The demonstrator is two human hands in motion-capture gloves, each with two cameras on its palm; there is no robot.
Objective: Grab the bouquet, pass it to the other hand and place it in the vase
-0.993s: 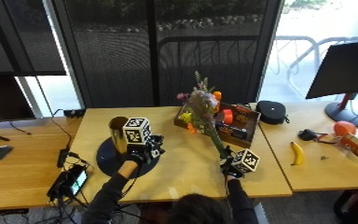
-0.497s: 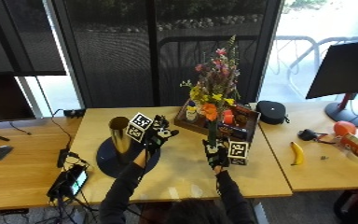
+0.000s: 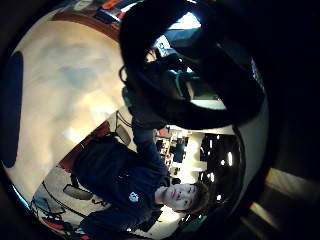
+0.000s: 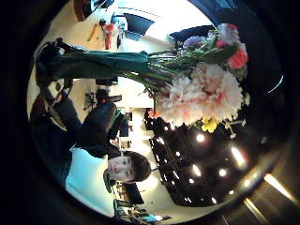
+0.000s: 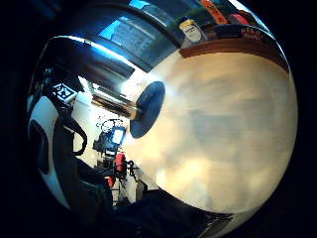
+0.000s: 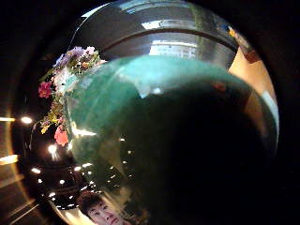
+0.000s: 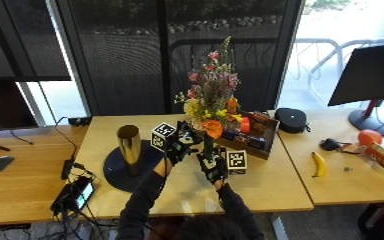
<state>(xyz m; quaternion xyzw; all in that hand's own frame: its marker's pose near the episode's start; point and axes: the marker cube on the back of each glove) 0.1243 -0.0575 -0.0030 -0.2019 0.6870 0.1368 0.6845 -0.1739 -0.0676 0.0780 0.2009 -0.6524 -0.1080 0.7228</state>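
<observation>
Both hands are raised above the desk (image 7: 272,185) near its middle, close beside each other. The right hand (image 7: 212,167) has its fingers curled round the dark green stems of the bouquet (image 7: 208,102), holding it upright so that the pink, yellow, orange and purple blooms stand well above both hands. In the right thumb side palm view the green stem wrap fills most of the picture, close against that palm, with the flowers spreading beyond it. The left hand (image 7: 179,145) is lifted just beside the stems, on the side away from the right hand's palm; whether it touches them cannot be told, and its fingers look relaxed and hold nothing. Its thumb side palm view shows the bouquet's blooms and green stems stretching across in front of it. To the outer side of the left hand, near it, a tall gold vase (image 7: 129,148) stands upright on a dark round mat (image 7: 119,175). Beyond the right hand sits a wooden tray (image 7: 255,145) of small items, and a banana (image 7: 319,164) lies well off to its outer side.
</observation>
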